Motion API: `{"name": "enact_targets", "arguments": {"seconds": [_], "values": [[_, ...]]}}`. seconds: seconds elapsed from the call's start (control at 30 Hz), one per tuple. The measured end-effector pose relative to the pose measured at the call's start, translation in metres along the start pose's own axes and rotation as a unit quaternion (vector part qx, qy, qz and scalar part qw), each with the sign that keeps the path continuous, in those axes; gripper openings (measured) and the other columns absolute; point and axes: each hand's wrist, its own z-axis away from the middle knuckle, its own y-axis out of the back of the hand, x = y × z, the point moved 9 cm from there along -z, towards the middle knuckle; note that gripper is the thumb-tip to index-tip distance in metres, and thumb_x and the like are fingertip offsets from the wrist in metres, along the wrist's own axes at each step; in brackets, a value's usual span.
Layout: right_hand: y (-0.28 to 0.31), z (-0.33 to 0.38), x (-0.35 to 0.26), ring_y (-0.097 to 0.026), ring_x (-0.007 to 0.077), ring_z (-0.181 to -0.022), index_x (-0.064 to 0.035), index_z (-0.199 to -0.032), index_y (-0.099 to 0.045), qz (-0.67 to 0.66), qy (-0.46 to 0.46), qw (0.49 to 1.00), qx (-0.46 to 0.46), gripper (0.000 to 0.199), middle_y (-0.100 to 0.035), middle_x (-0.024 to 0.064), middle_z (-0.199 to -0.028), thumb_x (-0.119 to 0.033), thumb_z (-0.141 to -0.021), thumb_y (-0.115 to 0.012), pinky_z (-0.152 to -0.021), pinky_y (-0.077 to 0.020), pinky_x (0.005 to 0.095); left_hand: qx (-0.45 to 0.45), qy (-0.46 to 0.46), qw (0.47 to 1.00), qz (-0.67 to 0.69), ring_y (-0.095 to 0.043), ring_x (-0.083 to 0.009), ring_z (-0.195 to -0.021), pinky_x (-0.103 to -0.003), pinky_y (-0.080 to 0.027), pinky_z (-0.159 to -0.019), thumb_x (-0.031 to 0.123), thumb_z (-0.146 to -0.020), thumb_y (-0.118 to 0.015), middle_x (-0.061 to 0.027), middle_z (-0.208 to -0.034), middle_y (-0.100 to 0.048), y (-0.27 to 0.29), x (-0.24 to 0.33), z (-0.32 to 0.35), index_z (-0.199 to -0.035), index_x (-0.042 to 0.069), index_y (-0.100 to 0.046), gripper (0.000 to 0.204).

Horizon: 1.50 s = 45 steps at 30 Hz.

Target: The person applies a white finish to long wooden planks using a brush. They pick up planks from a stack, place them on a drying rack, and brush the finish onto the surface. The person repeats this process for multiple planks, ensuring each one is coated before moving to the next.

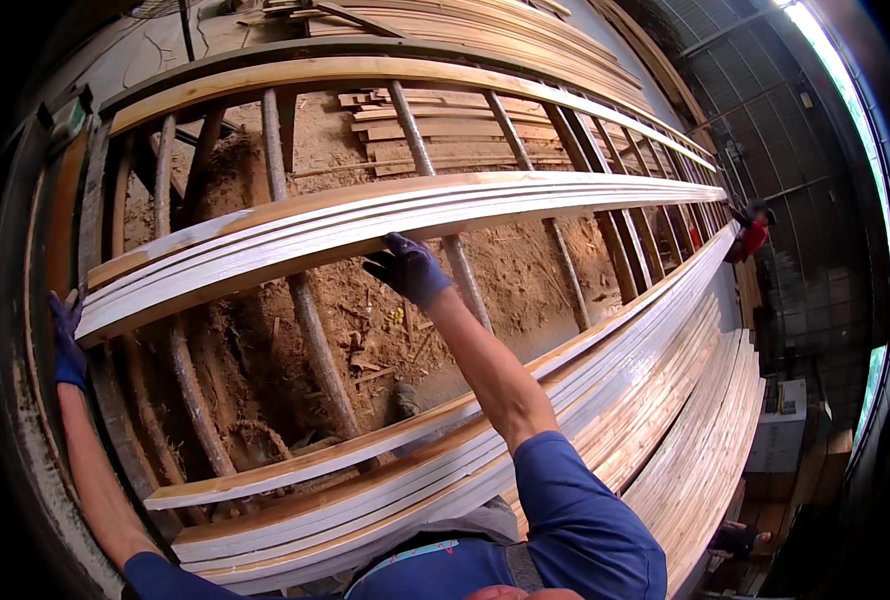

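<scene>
A long stack of several boards [295, 240] with white near edges lies across the metal roller bars of a frame. My left hand [68, 338], in a dark blue-purple glove, is against the left end of this stack, fingers stretched out along it. My right hand [415, 272], gloved alike, touches the near lower edge of the stack around its middle, thumb and fingers apart. Its fingertips are partly hidden at the board edge. Closer to my body, a single board [315, 462] lies over the bars, beside a pile of white-edged boards [365, 505].
Dark metal beams [50, 220] border the frame at left. Sawdust and wood scraps [395, 330] cover the ground under the roller bars [310, 340]. More timber [465, 30] is stacked beyond. A person in red [752, 238] stands at the boards' far end.
</scene>
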Motion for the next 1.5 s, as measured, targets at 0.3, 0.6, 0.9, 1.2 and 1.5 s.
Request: {"name": "enact_targets", "arguments": {"seconds": [0.3,0.6,0.9,1.2,1.5], "values": [[-0.021,-0.017,0.002,-0.057,0.0304,-0.112,-0.0002,-0.114,-0.059,-0.085,0.023,0.989,-0.118,0.032,-0.063,0.0141,-0.115,-0.017,-0.088,-0.064,-0.104,-0.0427,0.0488,0.060,-0.056,0.997,-0.010,-0.041,-0.0247,-0.136,-0.037,-0.026,-0.114,0.067,-0.095,-0.031,-0.0156,-0.148,-0.040,0.047,0.008,-0.041,-0.153,0.013,-0.020,0.080],[-0.006,-0.092,-0.006,-0.055,0.0298,-0.113,-0.0076,-0.105,-0.063,-0.136,0.063,0.985,-0.081,0.033,-0.062,0.0100,-0.116,-0.024,-0.079,-0.074,-0.104,-0.0429,0.0502,0.070,-0.090,0.990,-0.081,-0.043,-0.0205,-0.135,-0.034,-0.026,-0.113,0.071,-0.091,-0.038,-0.0147,-0.144,-0.046,0.014,0.037,-0.080,-0.148,0.011,-0.035,0.083],[-0.026,-0.081,-0.025,-0.057,0.0256,-0.102,-0.0131,-0.105,-0.061,-0.194,0.076,0.978,-0.033,0.023,-0.062,0.0070,-0.106,-0.023,-0.084,-0.065,-0.092,-0.0489,0.0447,0.141,-0.223,0.952,-0.156,-0.049,-0.0184,-0.125,-0.034,-0.036,-0.105,0.056,-0.097,-0.042,-0.0102,-0.140,-0.052,-0.005,0.099,-0.039,-0.147,0.013,-0.038,0.066],[-0.074,0.008,-0.056,-0.065,0.0300,-0.083,-0.0056,-0.100,-0.062,0.584,0.409,0.699,0.056,0.030,-0.068,0.0114,-0.087,-0.025,-0.080,-0.073,-0.079,-0.0532,0.0379,0.161,-0.196,0.921,-0.297,-0.058,-0.0134,-0.107,-0.028,-0.042,-0.096,0.043,-0.098,-0.052,-0.0034,-0.111,-0.064,0.035,0.027,0.015,-0.126,0.000,-0.060,0.052],[0.055,0.011,0.026,-0.063,0.0279,-0.095,-0.0142,-0.103,-0.065,-0.079,-0.035,0.982,0.166,0.022,-0.068,0.0090,-0.098,-0.030,-0.088,-0.067,-0.085,-0.0508,0.0460,0.170,-0.058,0.965,-0.188,-0.056,-0.0121,-0.082,-0.030,-0.046,-0.069,0.045,-0.094,-0.057,-0.0027,-0.090,-0.061,-0.004,0.007,0.081,-0.103,0.006,-0.064,0.041]]}}
